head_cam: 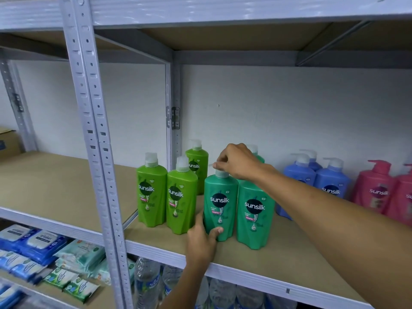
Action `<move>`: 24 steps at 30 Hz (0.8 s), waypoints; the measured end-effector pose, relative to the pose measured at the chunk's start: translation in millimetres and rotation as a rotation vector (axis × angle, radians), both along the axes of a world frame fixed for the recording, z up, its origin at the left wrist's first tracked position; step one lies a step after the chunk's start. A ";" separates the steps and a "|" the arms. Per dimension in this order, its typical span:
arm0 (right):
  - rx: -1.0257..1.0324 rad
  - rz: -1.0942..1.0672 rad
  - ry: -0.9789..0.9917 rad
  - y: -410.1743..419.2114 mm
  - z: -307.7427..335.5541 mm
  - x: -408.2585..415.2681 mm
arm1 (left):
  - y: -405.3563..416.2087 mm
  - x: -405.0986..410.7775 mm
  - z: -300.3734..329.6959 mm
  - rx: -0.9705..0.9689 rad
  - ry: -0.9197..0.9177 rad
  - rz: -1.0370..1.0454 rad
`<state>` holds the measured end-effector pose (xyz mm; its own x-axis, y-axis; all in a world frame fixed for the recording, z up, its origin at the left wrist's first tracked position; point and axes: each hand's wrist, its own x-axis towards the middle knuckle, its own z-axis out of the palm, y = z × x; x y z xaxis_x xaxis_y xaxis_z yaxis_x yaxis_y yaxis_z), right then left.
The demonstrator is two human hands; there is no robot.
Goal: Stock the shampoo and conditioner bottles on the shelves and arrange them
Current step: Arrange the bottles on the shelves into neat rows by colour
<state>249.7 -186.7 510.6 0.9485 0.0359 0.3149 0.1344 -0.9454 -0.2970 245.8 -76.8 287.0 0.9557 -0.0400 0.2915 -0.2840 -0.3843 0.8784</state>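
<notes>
We read "sunsilk" on the lime green bottles (151, 192), on the teal bottles (254, 215), which also say "NEW" and "SHAMPOO", on a blue bottle (332, 181) and a pink bottle (376, 188). Other print is too small.

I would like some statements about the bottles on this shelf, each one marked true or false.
1. The left hand grips the base of a teal-green plastic pump bottle. True.
2. The right hand pinches that bottle's pump. True.
3. The lime-green plastic bottles stand right of the teal ones. False: they stand left.
4. The pink plastic bottles lie on their sides. False: they stand upright.
5. The blue plastic bottles stand between teal and pink. True.
</notes>
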 end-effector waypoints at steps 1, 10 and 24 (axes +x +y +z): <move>-0.001 0.000 0.011 0.5 1.0 0.0 | -0.4 0.0 0.0 0.004 0.000 0.003; -0.132 -0.101 -0.034 9.3 2.5 10.7 | -0.6 0.2 -0.4 0.031 -0.015 0.017; 0.536 -0.103 -0.459 -65.5 -24.7 -42.8 | 2.4 5.3 -0.7 -0.032 0.004 -0.056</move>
<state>206.9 -252.2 486.0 0.7058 -0.3184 0.6329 0.2752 -0.6999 -0.6590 251.0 -74.3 286.3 0.9533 -0.0845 0.2900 -0.3011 -0.3397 0.8910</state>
